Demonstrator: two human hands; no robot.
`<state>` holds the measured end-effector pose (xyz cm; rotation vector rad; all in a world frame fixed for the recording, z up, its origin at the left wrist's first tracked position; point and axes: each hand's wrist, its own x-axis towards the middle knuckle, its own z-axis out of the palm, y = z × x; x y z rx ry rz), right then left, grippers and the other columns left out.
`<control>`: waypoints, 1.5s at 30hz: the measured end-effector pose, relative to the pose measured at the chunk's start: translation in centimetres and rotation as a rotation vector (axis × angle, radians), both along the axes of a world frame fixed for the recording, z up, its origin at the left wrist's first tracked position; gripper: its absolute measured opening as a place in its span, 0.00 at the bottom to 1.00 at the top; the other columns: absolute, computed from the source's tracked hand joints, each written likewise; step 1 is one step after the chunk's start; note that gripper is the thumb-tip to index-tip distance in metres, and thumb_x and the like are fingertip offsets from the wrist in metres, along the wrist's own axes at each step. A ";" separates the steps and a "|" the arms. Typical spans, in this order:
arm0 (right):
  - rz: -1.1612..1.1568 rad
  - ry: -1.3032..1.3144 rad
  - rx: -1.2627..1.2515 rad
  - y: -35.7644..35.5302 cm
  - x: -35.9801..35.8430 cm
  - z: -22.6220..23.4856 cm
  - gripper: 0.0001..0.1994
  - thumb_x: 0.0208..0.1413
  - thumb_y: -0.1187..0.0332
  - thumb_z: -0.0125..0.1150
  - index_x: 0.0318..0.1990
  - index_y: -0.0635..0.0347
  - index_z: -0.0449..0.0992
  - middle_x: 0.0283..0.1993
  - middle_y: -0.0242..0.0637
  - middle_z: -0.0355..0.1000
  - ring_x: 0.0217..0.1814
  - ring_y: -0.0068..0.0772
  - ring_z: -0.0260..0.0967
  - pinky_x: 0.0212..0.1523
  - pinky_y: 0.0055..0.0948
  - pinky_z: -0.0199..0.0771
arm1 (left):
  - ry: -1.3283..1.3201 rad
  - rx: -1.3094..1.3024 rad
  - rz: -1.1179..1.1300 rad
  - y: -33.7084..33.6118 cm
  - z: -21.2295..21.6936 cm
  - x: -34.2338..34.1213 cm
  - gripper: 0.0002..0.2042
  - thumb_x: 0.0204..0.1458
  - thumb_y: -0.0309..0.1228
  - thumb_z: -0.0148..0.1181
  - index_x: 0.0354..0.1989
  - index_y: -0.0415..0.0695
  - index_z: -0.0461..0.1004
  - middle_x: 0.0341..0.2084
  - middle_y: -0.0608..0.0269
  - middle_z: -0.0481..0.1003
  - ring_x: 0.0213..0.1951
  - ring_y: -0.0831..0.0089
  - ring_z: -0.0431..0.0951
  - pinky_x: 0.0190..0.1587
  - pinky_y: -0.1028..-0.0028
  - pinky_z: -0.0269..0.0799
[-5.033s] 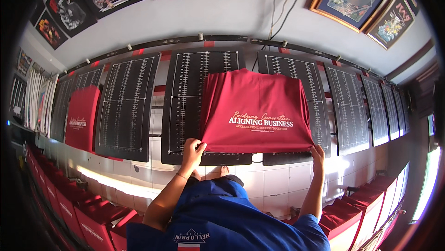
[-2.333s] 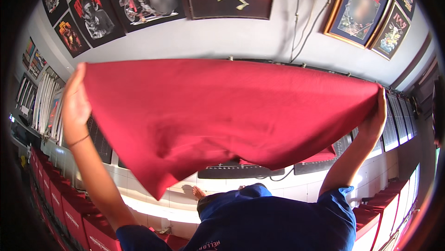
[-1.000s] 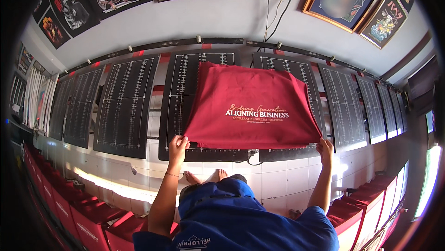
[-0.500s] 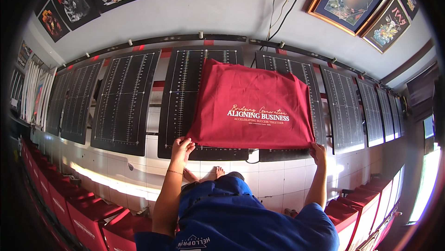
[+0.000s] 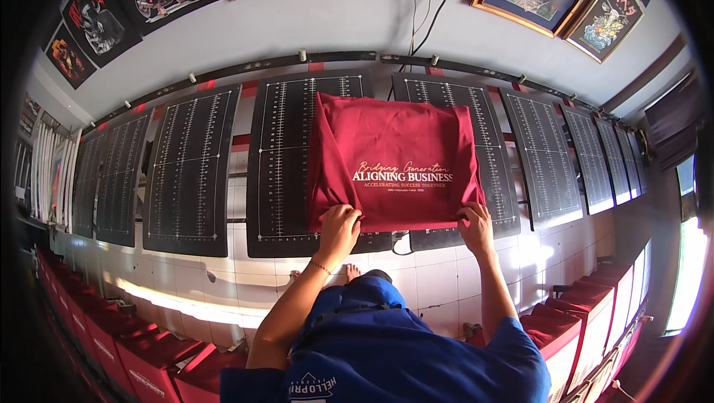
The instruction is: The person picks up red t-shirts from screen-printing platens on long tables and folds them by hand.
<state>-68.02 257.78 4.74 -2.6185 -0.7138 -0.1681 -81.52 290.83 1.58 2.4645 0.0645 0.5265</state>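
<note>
A dark red fabric piece (image 5: pixel 394 135) with white and gold printed lettering lies across two black boards. Its kind, perhaps a bag or a cover, I cannot make out for sure. At its near left corner my left hand (image 5: pixel 340 226) pinches the cloth, and a fold runs up from there along the left side. My right hand (image 5: pixel 476 224) grips the near right part, fingers closed on the fabric. Under the cloth are the left black board (image 5: pixel 282 172) and the right black board (image 5: pixel 498 180), both marked with white ruler lines.
More marked boards, such as one at the left (image 5: pixel 190 172) and one at the right (image 5: pixel 543 165), stand in a row along a rail (image 5: pixel 245 74). Red fabric pieces (image 5: pixel 141 347) hang in rows behind me on both sides. Dark cables (image 5: pixel 428 23) hang down the wall.
Both my hands have moved inward, bringing the side edges of the red fabric closer together. The cloth looks narrower, with folds along its sides. The view has shifted slightly.
</note>
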 end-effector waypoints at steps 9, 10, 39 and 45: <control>-0.151 -0.059 -0.070 -0.9 -0.2 -0.6 0.23 0.39 0.72 0.64 0.49 0.52 0.73 0.53 0.38 0.65 0.57 0.42 0.61 0.55 0.40 0.63 | 0.077 0.193 0.260 -0.2 -1.2 -0.5 0.34 0.46 0.37 0.64 0.60 0.36 0.58 0.50 0.43 0.65 0.50 0.49 0.66 0.52 0.58 0.64; -0.164 -0.047 -0.083 -1.4 -0.3 -0.9 0.24 0.40 0.72 0.64 0.51 0.52 0.72 0.53 0.39 0.65 0.58 0.42 0.60 0.56 0.40 0.63 | 0.101 0.200 0.264 -0.3 -1.0 -0.7 0.33 0.46 0.37 0.64 0.59 0.36 0.59 0.48 0.44 0.66 0.48 0.50 0.67 0.50 0.58 0.65; -0.589 -0.094 0.425 -0.7 2.3 -3.2 0.14 0.50 0.75 0.49 0.43 0.53 0.75 0.38 0.46 0.75 0.42 0.49 0.74 0.42 0.41 0.72 | 0.315 -0.190 0.442 0.8 -0.9 3.5 0.19 0.49 0.34 0.57 0.47 0.40 0.64 0.28 0.45 0.76 0.31 0.44 0.77 0.33 0.54 0.73; -0.376 -0.466 0.597 4.9 5.5 15.2 0.12 0.56 0.75 0.44 0.40 0.62 0.77 0.35 0.44 0.75 0.41 0.42 0.74 0.43 0.32 0.70 | -0.473 -0.346 0.171 7.3 16.8 8.8 0.06 0.53 0.24 0.53 0.38 0.39 0.70 0.30 0.47 0.76 0.32 0.48 0.77 0.31 0.59 0.70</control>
